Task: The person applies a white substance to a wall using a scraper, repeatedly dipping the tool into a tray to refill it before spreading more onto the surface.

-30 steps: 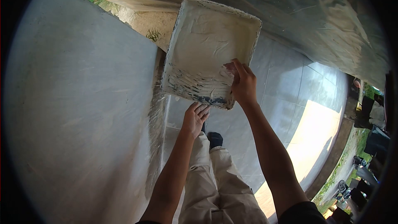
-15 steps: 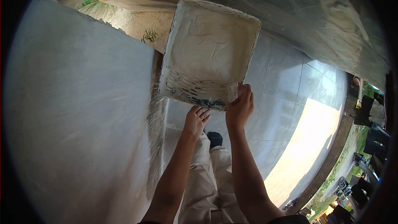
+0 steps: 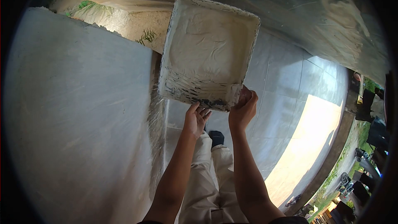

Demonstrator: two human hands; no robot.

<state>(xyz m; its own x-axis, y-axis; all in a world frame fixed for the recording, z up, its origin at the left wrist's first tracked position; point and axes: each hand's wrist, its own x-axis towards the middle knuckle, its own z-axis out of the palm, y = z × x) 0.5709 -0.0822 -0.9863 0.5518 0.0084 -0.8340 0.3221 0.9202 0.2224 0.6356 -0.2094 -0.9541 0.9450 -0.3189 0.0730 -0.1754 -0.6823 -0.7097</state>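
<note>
A square paint tray [image 3: 207, 45] with whitish paint in it and dark smears on its ribbed near end is held up in front of me. My left hand [image 3: 196, 118] supports the near edge from below, its fingertips partly under the tray. At the near right corner, my right hand [image 3: 243, 110] is closed on a small paint-covered tool [image 3: 234, 94], perhaps a scraper or brush, which rests against the tray's inside. Its exact shape is hard to make out.
A pale grey wall [image 3: 91, 112] rises on the left. Plastic sheeting [image 3: 298, 12] hangs across the top. Grey floor tiles [image 3: 273, 99] lie below, with a sunlit patch. Motorbikes and grass are at the far right.
My right hand has shifted slightly right and turned at the tray's corner, with the small tool still in it. The tray has moved very little.
</note>
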